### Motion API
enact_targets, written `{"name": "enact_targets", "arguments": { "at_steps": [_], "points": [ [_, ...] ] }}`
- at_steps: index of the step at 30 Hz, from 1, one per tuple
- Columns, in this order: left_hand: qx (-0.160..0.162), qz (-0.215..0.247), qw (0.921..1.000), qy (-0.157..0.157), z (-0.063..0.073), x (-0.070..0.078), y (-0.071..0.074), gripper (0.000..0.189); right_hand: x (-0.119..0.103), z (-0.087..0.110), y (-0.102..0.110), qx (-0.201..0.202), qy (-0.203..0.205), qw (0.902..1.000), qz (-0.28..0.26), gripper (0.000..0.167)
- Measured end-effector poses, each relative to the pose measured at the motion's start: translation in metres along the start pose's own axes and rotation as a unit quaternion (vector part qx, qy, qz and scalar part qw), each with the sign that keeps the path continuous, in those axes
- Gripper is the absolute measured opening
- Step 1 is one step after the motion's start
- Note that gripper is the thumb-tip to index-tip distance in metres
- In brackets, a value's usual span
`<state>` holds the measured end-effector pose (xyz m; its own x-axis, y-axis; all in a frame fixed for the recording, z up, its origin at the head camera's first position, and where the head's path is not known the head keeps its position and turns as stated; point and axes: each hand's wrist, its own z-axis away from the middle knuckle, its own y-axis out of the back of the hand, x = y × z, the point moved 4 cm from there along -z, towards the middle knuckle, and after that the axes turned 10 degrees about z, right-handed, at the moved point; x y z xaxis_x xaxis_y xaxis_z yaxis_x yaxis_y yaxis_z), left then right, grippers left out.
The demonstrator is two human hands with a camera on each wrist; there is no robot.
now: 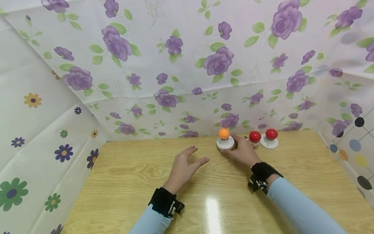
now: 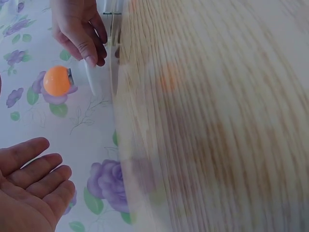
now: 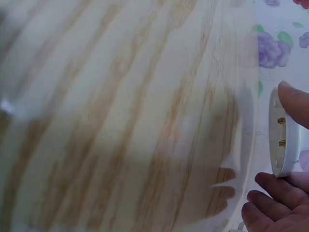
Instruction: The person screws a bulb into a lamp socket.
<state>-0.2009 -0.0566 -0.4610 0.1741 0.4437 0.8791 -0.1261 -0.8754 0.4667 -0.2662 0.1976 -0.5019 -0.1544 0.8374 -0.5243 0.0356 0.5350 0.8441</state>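
Near the table's back edge, my right hand (image 1: 244, 152) grips the white round lamp base (image 1: 222, 145) by its rim, thumb on one side and fingers on the other. An orange bulb (image 1: 224, 133) stands upright in that base. The right wrist view shows the underside of the base (image 3: 277, 135) tilted clear of the tabletop, with small brass terminals visible. My left hand (image 1: 182, 167) hovers over the wood to the left, thumb and fingers apart, holding nothing. In the left wrist view, its palm (image 2: 29, 193) faces up with relaxed fingers, apart from the orange bulb (image 2: 57, 80).
Right of my right hand stand a red bulb (image 1: 255, 136), its base partly hidden, and another red bulb (image 1: 271, 134) on a white base (image 1: 269, 144). A flowered sheet (image 1: 175, 71) rises behind the wooden table (image 1: 131, 182); patterned sheets flank both sides.
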Motion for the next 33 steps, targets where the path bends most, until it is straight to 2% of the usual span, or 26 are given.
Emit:
{"name": "enact_targets", "arguments": {
  "at_steps": [16, 20, 25, 33],
  "points": [
    [-0.009, 0.004, 0.9999, -0.004, 0.004, 0.002, -0.003, 0.078, 0.001, 0.007, 0.000, -0.008, 0.000, 0.9995, 0.031, 0.072],
    [-0.007, -0.022, 0.9997, -0.011, 0.004, 0.001, -0.002, 0.077, 0.002, 0.007, 0.000, -0.007, -0.004, 0.9995, 0.030, 0.072],
    [0.007, -0.069, 0.9976, -0.001, 0.004, -0.004, 0.000, 0.070, 0.006, 0.005, -0.003, -0.005, -0.008, 0.9997, 0.021, 0.074],
    [0.022, -0.083, 0.9963, 0.005, 0.001, -0.008, 0.004, 0.056, 0.010, 0.003, -0.002, -0.005, -0.015, 0.9996, 0.025, 0.071]
  ]
}}
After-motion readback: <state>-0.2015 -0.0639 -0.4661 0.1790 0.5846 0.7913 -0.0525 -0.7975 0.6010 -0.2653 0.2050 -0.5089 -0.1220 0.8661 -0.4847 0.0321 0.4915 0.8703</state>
